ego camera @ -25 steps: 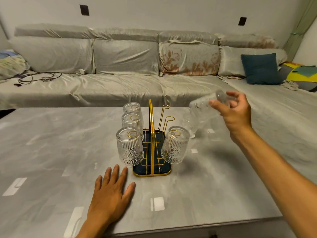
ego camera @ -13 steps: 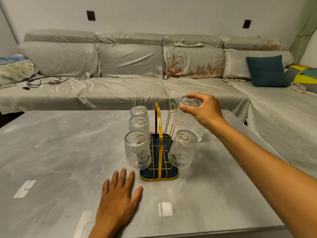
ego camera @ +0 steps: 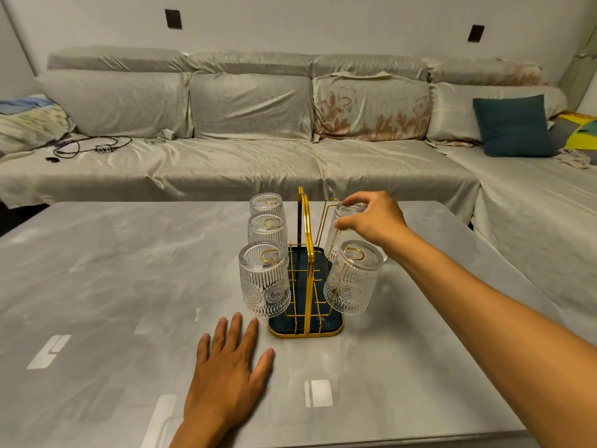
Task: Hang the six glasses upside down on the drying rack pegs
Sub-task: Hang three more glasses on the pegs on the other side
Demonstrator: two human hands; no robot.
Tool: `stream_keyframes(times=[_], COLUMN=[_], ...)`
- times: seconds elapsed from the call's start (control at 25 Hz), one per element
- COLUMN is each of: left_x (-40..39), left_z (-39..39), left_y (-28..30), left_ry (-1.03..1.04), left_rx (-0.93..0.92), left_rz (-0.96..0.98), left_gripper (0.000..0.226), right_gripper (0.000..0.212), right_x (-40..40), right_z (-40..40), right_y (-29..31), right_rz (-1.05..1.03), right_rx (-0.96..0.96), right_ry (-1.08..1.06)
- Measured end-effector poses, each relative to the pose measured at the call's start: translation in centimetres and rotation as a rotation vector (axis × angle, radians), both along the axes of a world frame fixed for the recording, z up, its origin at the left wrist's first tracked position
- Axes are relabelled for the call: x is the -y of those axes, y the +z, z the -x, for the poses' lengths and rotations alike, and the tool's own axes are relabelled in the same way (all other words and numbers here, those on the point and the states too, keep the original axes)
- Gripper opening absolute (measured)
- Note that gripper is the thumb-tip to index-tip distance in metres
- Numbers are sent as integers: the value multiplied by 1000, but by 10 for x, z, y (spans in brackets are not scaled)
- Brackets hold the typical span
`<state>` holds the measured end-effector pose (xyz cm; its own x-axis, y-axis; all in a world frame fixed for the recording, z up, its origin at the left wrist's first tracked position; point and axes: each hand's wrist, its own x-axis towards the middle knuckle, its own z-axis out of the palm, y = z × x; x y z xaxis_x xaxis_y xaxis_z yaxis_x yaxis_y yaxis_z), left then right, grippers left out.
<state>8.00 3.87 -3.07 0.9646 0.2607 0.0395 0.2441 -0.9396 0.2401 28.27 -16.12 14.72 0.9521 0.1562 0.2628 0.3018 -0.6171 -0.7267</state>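
Glass (ego camera: 343, 234), upside down beside the rack (ego camera: 306, 286), sits in the right grip (ego camera: 371, 218), fingers clasping its base.

Drying rack (ego camera: 305, 331) on the bench (ego camera: 113, 286), with three glasses (ego camera: 264, 279) upturned on its left pegs and one glass (ego camera: 350, 279) on the near right peg. Behind that, a fifth glass (ego camera: 339, 234) under the right hand (ego camera: 374, 218). Left hand (ego camera: 226, 376) flat on the bench before the rack; sofa (ego camera: 242, 163) behind the bench
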Motion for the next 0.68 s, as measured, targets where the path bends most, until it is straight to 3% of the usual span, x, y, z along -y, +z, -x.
stream_keyframes(times=[0.36, 0.6, 0.68], left_x=[-1, 0, 0], left_z=[1, 0, 1], left_y=[-3, -2, -2], left_ry=[-5, -8, -7], left_rx=[14, 20, 20], left_rz=[5, 11, 12], left_gripper=[72, 74, 74], right_gripper=[39, 35, 23], right_x=[-11, -9, 2], right_z=[-4, -5, -5], right_y=[-7, -8, -4], right_rz=[109, 80, -58], right_rx=[-111, -190, -199], right_ry=[-29, 30, 105])
